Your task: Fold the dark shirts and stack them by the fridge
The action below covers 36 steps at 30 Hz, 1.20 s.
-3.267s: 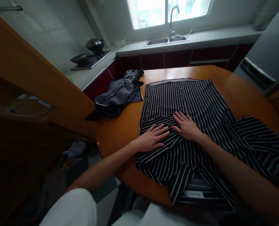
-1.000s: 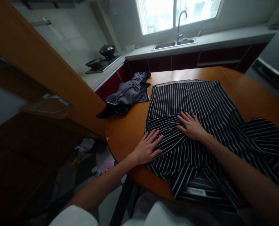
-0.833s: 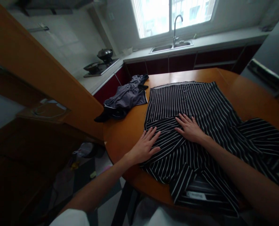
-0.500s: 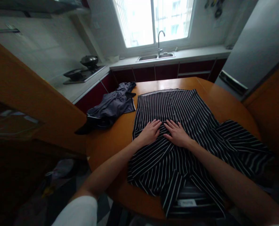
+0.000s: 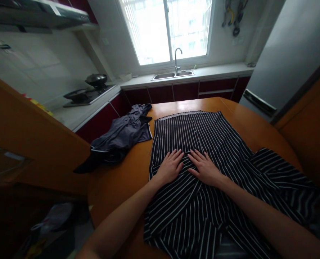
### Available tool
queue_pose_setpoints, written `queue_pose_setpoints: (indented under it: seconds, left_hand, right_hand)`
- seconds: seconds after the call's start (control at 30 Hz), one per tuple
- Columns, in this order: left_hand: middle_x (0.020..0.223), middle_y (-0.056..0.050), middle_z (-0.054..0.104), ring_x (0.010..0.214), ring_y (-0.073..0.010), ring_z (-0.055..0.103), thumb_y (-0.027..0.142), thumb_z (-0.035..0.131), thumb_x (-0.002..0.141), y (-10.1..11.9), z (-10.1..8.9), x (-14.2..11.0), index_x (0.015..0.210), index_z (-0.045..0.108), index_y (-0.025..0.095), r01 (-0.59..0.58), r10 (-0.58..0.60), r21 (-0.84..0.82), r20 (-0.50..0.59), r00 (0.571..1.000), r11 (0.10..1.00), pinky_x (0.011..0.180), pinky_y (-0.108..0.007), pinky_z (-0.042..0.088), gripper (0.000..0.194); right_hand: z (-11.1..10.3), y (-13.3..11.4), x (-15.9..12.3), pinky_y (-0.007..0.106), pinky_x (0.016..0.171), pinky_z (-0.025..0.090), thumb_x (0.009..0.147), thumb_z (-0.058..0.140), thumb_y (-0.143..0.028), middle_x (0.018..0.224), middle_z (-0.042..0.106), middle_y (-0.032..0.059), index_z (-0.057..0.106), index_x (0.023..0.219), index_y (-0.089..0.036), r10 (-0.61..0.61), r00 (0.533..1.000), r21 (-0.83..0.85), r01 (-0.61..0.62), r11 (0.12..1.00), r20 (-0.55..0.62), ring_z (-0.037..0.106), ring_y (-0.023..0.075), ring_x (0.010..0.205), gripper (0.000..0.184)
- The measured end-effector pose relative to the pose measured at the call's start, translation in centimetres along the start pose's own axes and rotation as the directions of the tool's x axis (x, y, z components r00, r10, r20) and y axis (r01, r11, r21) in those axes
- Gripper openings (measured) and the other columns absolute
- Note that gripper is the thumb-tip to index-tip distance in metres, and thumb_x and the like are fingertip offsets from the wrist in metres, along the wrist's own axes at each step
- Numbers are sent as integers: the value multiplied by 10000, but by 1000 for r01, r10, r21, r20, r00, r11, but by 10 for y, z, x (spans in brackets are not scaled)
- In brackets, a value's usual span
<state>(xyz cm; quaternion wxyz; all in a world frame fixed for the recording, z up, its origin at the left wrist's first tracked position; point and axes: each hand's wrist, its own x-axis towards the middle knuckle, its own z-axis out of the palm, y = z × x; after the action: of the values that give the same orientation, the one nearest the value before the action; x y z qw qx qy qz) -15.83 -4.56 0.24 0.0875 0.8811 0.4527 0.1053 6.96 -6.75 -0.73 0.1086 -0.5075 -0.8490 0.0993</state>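
Note:
A black shirt with white stripes [image 5: 176, 133] lies spread on the wooden table [image 5: 122, 187], its hem toward the window and its collar toward me. The left-hand sleeve is folded across the shirt's middle, while the other sleeve [image 5: 278, 169] sticks out to the right. My left hand [image 5: 170, 167] rests flat on the folded sleeve, fingers stretched out. Beside it, my right hand [image 5: 204, 168] also lies flat on the striped cloth with its fingers spread. Both palms press on the fabric, and neither hand grips it. Small buttons run down the front near the hem.
A crumpled grey and black garment [image 5: 124, 129] lies at the table's left edge, partly hanging over. Beyond the table are a counter with a sink [image 5: 173, 74] and a stove with a wok [image 5: 96, 80]. A fridge [image 5: 281, 54] stands at the right.
The camera view has tilted up slightly, so the scene sits lower in the picture. Both hands stay flat at the same place on the shirt.

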Motion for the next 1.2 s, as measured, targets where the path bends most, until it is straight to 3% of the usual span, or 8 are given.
queue_pose_setpoints:
  seconds: [0.47, 0.57, 0.67, 0.73, 0.8, 0.9, 1.1, 1.2]
  left_hand:
    - [1651, -62, 287, 1528, -378, 203, 528, 372, 1041, -37, -20, -8, 1552, 386, 320, 282, -285, 160, -3, 958, 946, 1168, -700, 210, 552]
    - [1620, -116, 353, 1516, -365, 252, 463, 390, 1046, -29, -23, -6, 1524, 442, 237, 252, -240, 151, -98, 966, 956, 1189, -648, 234, 530]
    - [1617, -93, 368, 1528, -278, 250, 385, 361, 1062, -11, -22, -6, 1525, 429, 207, 71, -59, 82, -139, 989, 994, 1233, -530, 246, 501]
    - [1630, -59, 348, 1536, -230, 231, 382, 341, 1070, -2, -18, -7, 1547, 390, 217, -54, 57, 35, -103, 993, 998, 1248, -471, 240, 507]
    - [1646, -39, 314, 1541, -235, 214, 433, 352, 1068, 0, -12, -9, 1563, 360, 250, -105, 106, 18, -37, 994, 994, 1250, -480, 232, 528]
    - [1666, -12, 259, 1547, -271, 183, 514, 360, 1055, -4, -6, -9, 1570, 345, 312, -113, 111, 28, 63, 992, 993, 1246, -532, 206, 554]
    - [1668, 1, 249, 1553, -259, 159, 510, 335, 1062, -8, -6, -6, 1581, 322, 320, -94, 89, 47, 88, 992, 995, 1253, -520, 177, 552]
    - [1666, 5, 255, 1553, -255, 158, 504, 337, 1062, -6, -7, -7, 1581, 323, 317, -87, 83, 44, 92, 992, 995, 1256, -514, 170, 552]
  right_hand:
    - [-6, -1, -1, 595, 1235, 124, 996, 416, -562, 1667, 231, 68, 350, 1578, -234, 9, 1000, 53, -9, 999, 3, 166, 288, 1547, 672]
    - [-7, -3, -1, 605, 1233, 113, 988, 438, -569, 1657, 262, 72, 387, 1561, -249, 1, 1000, 107, 1, 994, -15, 180, 295, 1543, 658]
    - [-8, -3, 4, 601, 1230, 152, 1024, 364, -512, 1622, 353, 92, 476, 1510, -221, 64, 993, 252, -36, 967, -102, 240, 280, 1528, 577]
    - [-10, 1, 8, 555, 1229, 216, 1049, 277, -422, 1580, 426, 125, 512, 1479, -169, 197, 943, 385, -83, 919, -267, 290, 247, 1512, 551]
    - [-13, 6, 13, 501, 1227, 263, 1045, 249, -341, 1545, 474, 141, 513, 1471, -140, 322, 833, 476, -82, 876, -450, 326, 213, 1496, 540]
    - [-15, 14, 15, 467, 1231, 271, 1011, 285, -253, 1524, 499, 130, 511, 1471, -146, 367, 742, 486, -63, 871, -561, 344, 192, 1484, 523]
    - [-5, 9, 12, 525, 1231, 193, 1009, 350, -334, 1616, 355, 156, 470, 1496, -110, 330, 912, 261, -266, 928, -242, 217, 273, 1535, 550]
    - [-3, 3, 10, 516, 1237, 152, 1012, 370, -380, 1625, 333, 162, 446, 1510, -100, 282, 952, 97, -271, 958, -123, 214, 286, 1535, 577]
